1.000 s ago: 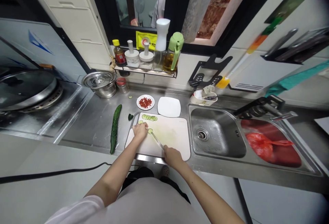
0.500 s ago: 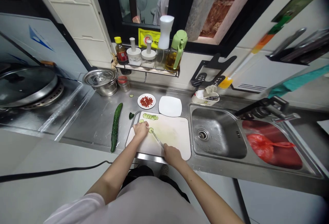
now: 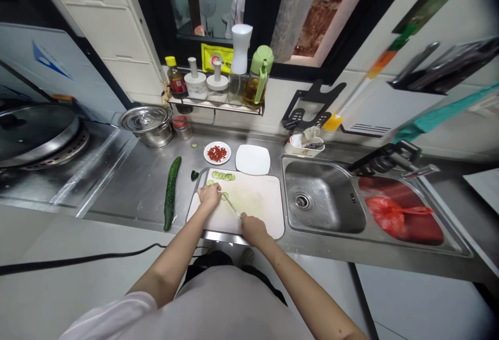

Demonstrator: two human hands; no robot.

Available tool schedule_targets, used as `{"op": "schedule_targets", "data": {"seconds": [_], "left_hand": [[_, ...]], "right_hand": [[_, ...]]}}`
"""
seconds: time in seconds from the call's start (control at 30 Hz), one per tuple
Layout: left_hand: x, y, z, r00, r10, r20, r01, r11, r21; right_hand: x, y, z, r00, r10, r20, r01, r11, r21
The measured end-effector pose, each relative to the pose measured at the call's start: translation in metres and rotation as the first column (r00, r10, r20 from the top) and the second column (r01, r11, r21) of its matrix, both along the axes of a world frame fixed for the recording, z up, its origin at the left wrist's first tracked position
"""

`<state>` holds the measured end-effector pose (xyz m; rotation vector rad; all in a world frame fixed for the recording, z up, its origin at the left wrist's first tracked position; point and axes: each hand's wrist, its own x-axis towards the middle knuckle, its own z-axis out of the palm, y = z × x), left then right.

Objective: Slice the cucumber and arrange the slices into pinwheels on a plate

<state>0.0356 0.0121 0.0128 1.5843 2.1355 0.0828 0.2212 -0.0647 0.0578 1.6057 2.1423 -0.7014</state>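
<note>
On the white cutting board [image 3: 259, 210], my left hand [image 3: 209, 196] is closed, its fingertips at the edge of a thin cucumber slice [image 3: 224, 196]. My right hand [image 3: 254, 229] grips a small knife [image 3: 234, 208] by its handle. The knife's tip meets that slice. Behind my left hand, a row of cucumber slices [image 3: 223, 176] lies overlapping near the board's far edge, with another slice [image 3: 210, 182] beside the hand. A whole cucumber [image 3: 171, 193] rests on the steel counter left of the board. A dark green cucumber end [image 3: 194, 175] sits by the board's corner.
Behind the board stand a plate of chopped red pieces [image 3: 217, 153] and a white square plate [image 3: 252, 159]. To the right is a sink [image 3: 327, 210] with a red plastic bag [image 3: 385, 215] in its second basin. A lidded steel pot [image 3: 150, 127] stands at the back left.
The whole scene has shifted slightly left as the camera turned. My hands, the knife and the slice keep nearly the same places on the board.
</note>
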Motion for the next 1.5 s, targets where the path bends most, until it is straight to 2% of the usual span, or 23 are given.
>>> {"op": "schedule_targets", "data": {"seconds": [0.4, 1.0, 1.2, 1.37, 1.5], "left_hand": [[0.004, -0.001, 0.003, 1.0, 0.029, 0.001, -0.029, 1.0, -0.007], [0.008, -0.007, -0.001, 1.0, 0.007, 0.001, -0.007, 0.999, 0.038], [0.012, -0.015, -0.002, 0.999, -0.038, -0.031, 0.042, 0.991, 0.124], [0.016, -0.019, -0.003, 0.999, -0.05, -0.005, 0.05, 0.99, 0.135], [0.017, -0.019, -0.001, 0.999, -0.048, 0.013, 0.046, 0.99, 0.137]], "right_hand": [[0.015, -0.009, 0.001, 1.0, -0.006, 0.022, 0.006, 1.0, -0.02], [0.01, -0.003, -0.011, 1.0, -0.005, -0.01, 0.005, 1.0, 0.029], [0.022, -0.014, -0.002, 1.0, -0.005, 0.008, 0.005, 1.0, -0.013], [0.033, -0.019, 0.007, 0.999, -0.03, 0.027, 0.032, 0.998, -0.054], [0.047, -0.018, 0.012, 0.997, -0.049, -0.054, 0.044, 0.995, -0.089]]}}
